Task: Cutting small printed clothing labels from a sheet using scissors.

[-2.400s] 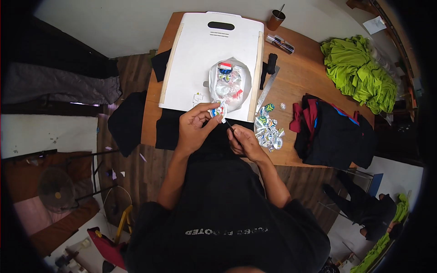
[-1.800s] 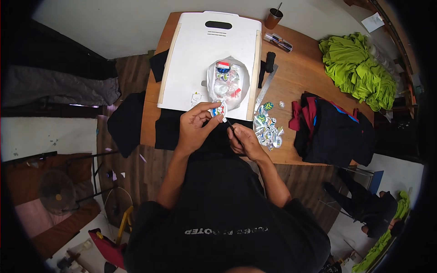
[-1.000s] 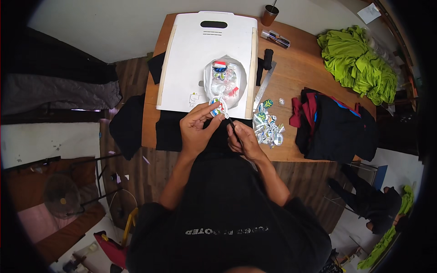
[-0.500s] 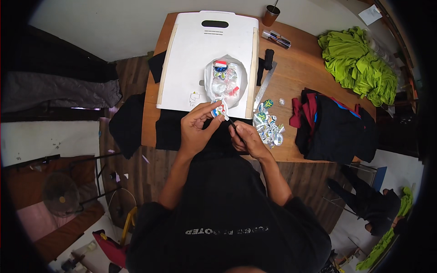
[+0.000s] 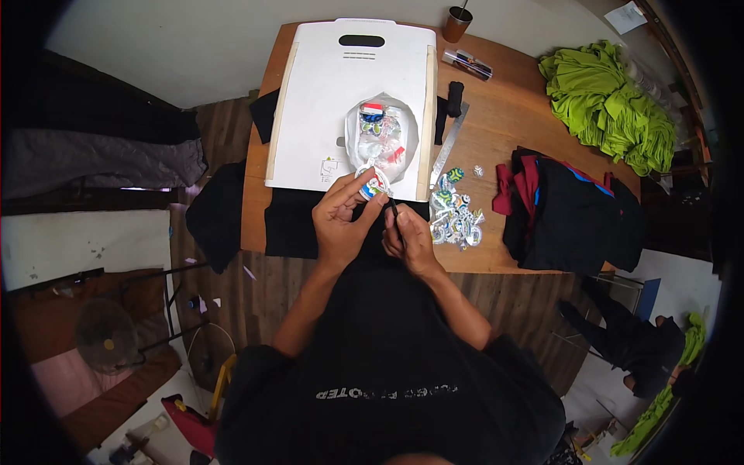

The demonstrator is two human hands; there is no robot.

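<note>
Over the near edge of a white board, my left hand pinches a round, multicoloured patch with a white border between thumb and fingers. My right hand is wrapped around a slim black tool, whose tip meets the patch's right edge; the kind of tool cannot be made out. Just beyond the patch, an open white plastic bag lies on the board with small colourful pieces inside. Black cloth lies below my hands at the table edge.
Right of the board are a pile of cut patches, a metal ruler and a rolled black item. Folded dark garments, lime-green cloth and a brown cup sit farther off. Another person is at the right.
My right hand has shifted slightly left and turned more upright, bringing the black tool steeper against the patch. The patch stays pinched in my left hand, tilted a little differently.
</note>
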